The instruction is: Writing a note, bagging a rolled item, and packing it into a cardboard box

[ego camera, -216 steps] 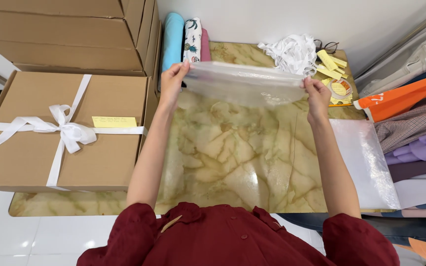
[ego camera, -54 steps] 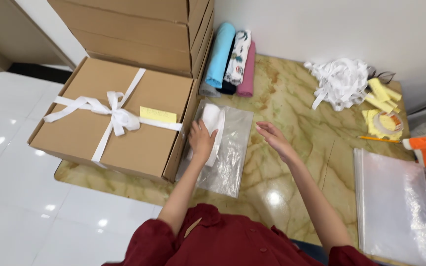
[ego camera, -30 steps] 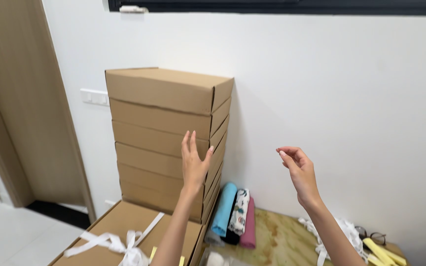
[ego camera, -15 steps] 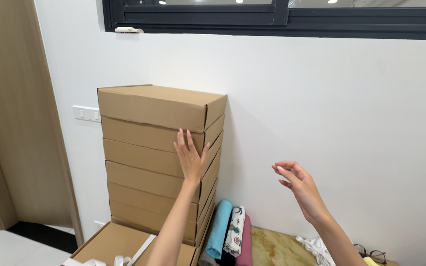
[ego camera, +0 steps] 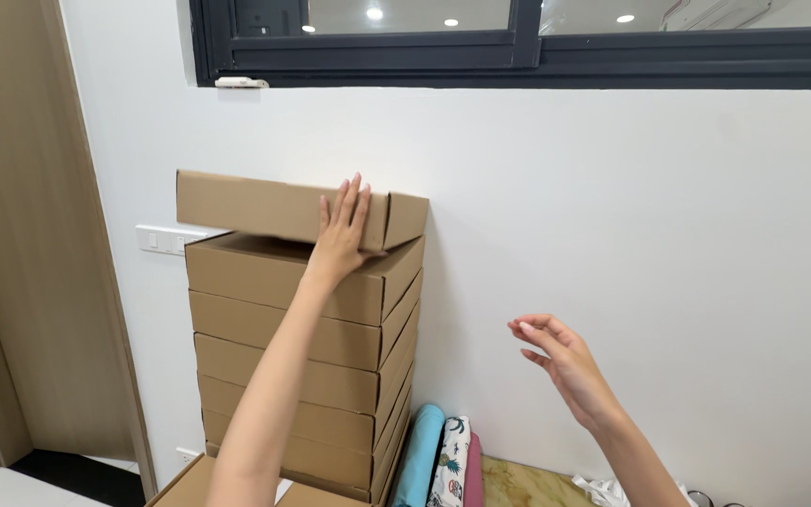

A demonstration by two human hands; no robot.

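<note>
While left hand [ego camera: 342,235] presses flat, fingers together, on top box [ego camera: 298,208], askew atop stack [ego camera: 302,357] at wall; right hand [ego camera: 556,361] loosely open, empty, well apart. Risk: one-handed hold, box tips, stack topples.

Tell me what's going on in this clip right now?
A person stands facing a stack of flat cardboard boxes set against a white wall. Their left hand is pressed flat on the front of the top box, which sits skewed, jutting out to the left and tipped up off the box beneath. The right hand is raised in the air beside the stack, fingers loosely curled, holding nothing. Rolled fabrics stand at the foot of the stack.
</note>
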